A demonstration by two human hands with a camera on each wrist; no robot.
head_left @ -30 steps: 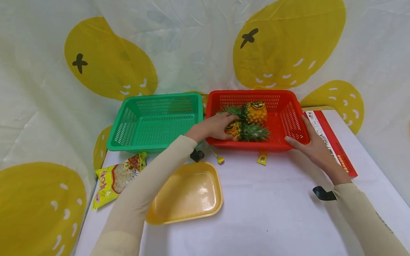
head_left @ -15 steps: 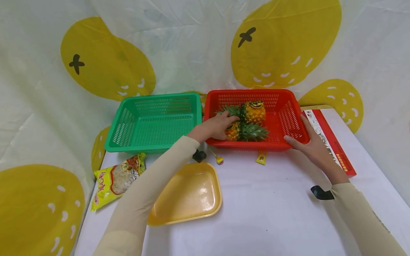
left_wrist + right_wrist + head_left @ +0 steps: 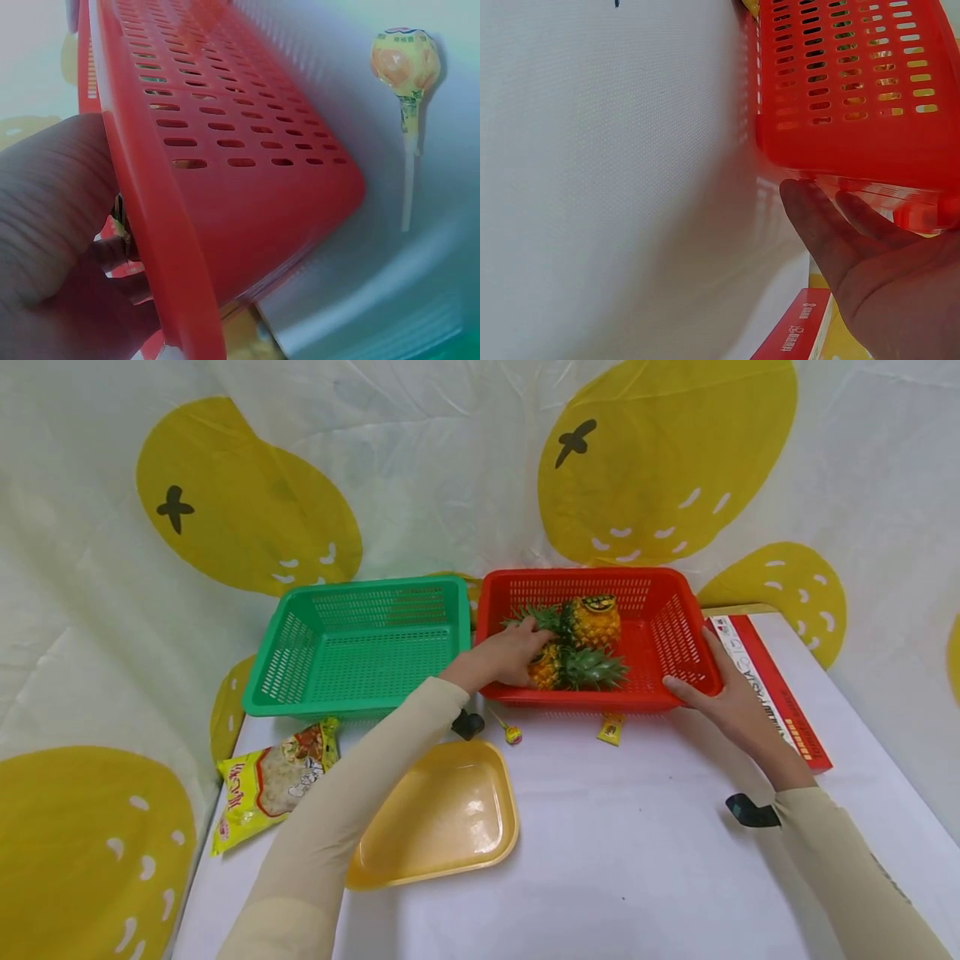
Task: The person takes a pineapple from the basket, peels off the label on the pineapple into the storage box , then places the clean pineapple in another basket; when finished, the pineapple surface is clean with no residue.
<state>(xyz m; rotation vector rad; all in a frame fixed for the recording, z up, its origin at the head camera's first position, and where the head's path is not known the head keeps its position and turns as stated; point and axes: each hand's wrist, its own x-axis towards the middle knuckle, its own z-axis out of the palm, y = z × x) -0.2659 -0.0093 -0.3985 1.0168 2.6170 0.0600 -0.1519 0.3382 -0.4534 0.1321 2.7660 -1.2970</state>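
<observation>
Two pineapples with green leaves lie in the red basket [image 3: 577, 700]. My left hand [image 3: 506, 656] reaches over its front left rim and grips the fruit of the nearer pineapple [image 3: 551, 667], whose crown points right. Behind it the other pineapple [image 3: 597, 622] lies the opposite way, crown to the left. In the left wrist view the curled fingers [image 3: 112, 255] are inside the wall, mostly hidden by the rim. My right hand [image 3: 720, 702] holds the basket's front right corner, thumb over the rim. The right wrist view shows its fingers [image 3: 821, 225] extended along the outside.
A green basket [image 3: 337, 705] stands left of the red one. Nearer are a yellow tray [image 3: 442, 810], a yellow food bag [image 3: 277, 777], a lollipop [image 3: 513, 735] and a small yellow packet [image 3: 611, 729]. A red and white box [image 3: 780, 693] lies at the right.
The left fingers have drawn in closer round the nearer pineapple. My right hand keeps its place on the basket, and the head view has shifted slightly.
</observation>
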